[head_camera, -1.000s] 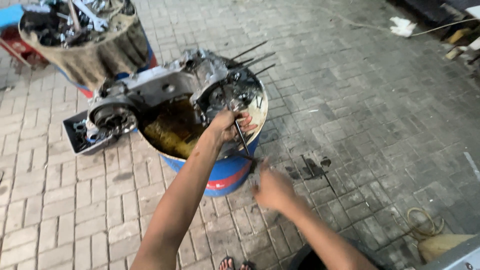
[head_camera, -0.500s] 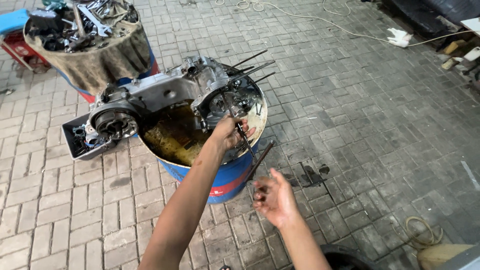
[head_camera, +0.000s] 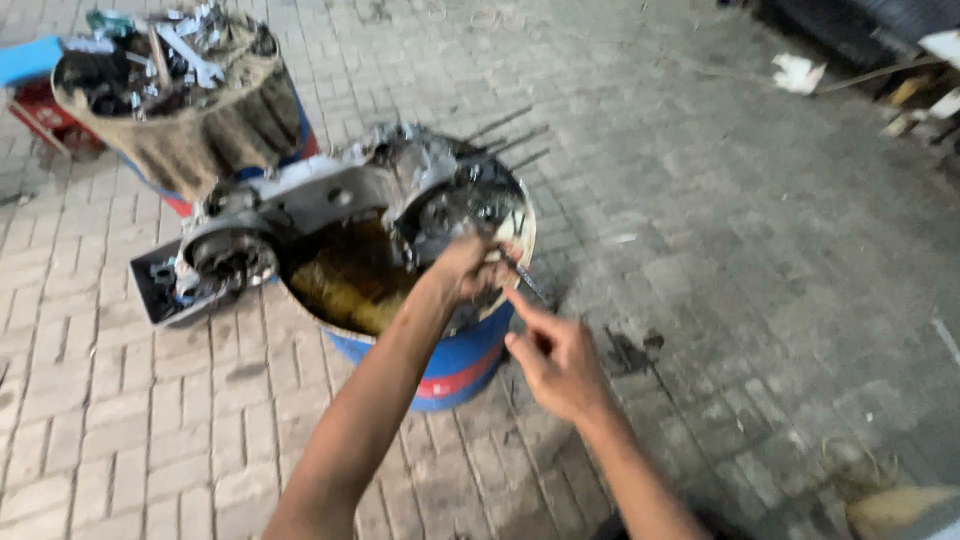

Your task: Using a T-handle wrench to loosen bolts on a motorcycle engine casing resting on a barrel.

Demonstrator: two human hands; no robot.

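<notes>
A floor of grey interlocking paving bricks [head_camera: 750,260] is carrying everything here, its surface looking dusty and worn. A blue metal drum with a red band [head_camera: 455,365] is standing upright on it near the middle, and a dark oily stain [head_camera: 630,350] is spreading over the bricks just beside the drum's base. A second drum draped in brown sacking [head_camera: 200,130] is standing farther back at the left, with a red plastic crate [head_camera: 45,125] sitting next to it. A crumpled white rag [head_camera: 797,72] is lying well apart at the far right.
</notes>
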